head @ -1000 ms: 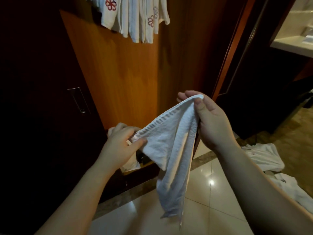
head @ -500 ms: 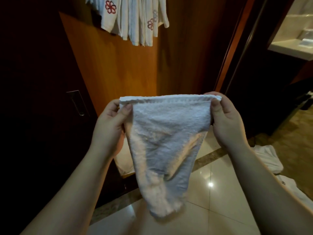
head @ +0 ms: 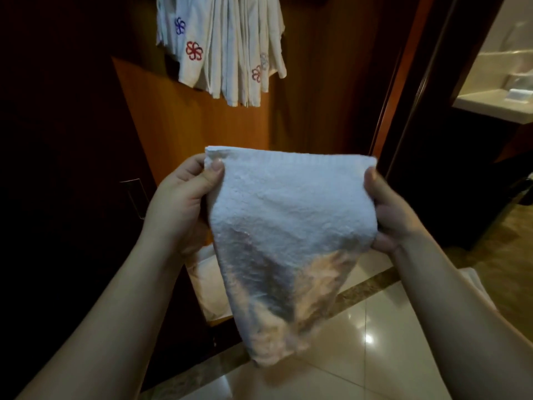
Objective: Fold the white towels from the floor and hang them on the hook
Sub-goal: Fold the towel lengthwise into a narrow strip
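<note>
A small white towel (head: 288,220) hangs in front of me, held taut along its top edge. My left hand (head: 181,203) pinches its upper left corner between thumb and fingers. My right hand (head: 389,215) grips its right edge, thumb on the front. The lower part droops to a narrow tail above the floor. Several white towels (head: 230,47) with embroidered flower marks hang high on the wooden panel; the hook itself is out of view. Another white towel (head: 476,287) lies on the floor at the right, mostly behind my right forearm.
A wooden wardrobe panel (head: 184,125) stands straight ahead, with a dark door and metal handle (head: 135,197) at the left. Glossy tiled floor (head: 360,356) lies below. A doorway at the right opens to a pale counter (head: 496,105).
Both hands have spread the towel flat and lifted it slightly; the right hand has slid down the right edge. The view has tilted up, showing more of the hanging towels.
</note>
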Demonstrator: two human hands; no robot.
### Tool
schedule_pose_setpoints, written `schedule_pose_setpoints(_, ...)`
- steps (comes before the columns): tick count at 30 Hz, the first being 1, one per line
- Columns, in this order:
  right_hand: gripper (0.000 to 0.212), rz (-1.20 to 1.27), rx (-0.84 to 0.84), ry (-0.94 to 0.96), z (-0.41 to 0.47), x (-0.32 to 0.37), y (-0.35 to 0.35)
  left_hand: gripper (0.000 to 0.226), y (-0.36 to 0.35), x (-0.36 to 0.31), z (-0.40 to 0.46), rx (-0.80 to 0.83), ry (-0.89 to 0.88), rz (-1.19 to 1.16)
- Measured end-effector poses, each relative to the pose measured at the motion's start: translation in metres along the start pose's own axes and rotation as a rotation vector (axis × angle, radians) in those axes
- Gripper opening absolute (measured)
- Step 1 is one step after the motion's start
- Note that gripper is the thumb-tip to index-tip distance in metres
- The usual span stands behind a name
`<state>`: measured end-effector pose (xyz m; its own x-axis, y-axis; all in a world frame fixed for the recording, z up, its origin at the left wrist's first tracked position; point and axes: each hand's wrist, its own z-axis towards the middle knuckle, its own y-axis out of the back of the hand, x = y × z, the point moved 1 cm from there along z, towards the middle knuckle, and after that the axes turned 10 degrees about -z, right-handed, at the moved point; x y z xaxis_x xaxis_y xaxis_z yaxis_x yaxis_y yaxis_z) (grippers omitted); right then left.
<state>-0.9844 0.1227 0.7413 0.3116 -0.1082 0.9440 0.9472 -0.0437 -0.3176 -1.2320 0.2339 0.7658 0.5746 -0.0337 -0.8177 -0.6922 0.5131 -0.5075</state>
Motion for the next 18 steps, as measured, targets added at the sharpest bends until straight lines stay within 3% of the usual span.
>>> schedule_pose_setpoints(2,0.046,-0.017,0.113,-0.108,-0.004,-0.016,0.007,0.018,-0.001,0.005,-0.002,-0.016,0.023,-0.002)
schedule_pose_setpoints(4,0.044,0.022,0.113,-0.129,-0.005,-0.026,0.015,0.015,0.002,0.009,-0.003,-0.024,0.032,0.012)
schedule_pose_setpoints(7,0.051,0.105,0.103,-0.078,-0.004,-0.027,0.018,0.012,0.011,0.011,-0.005,-0.035,0.045,0.068)
schedule_pose_setpoints(10,0.043,0.065,0.100,-0.031,-0.004,-0.023,0.014,0.012,0.016,0.006,-0.006,0.008,0.017,0.118)
schedule_pose_setpoints(14,0.043,0.078,0.194,0.018,0.001,-0.011,0.003,0.021,0.024,-0.008,-0.003,0.057,-0.067,0.039)
schedule_pose_setpoints(16,0.046,0.099,0.212,0.010,0.008,-0.007,-0.004,0.013,0.028,-0.008,-0.007,0.119,0.040,0.006)
schedule_pose_setpoints(18,0.049,0.095,0.224,-0.014,0.015,-0.012,-0.007,0.050,0.033,0.004,-0.013,0.131,0.261,0.002)
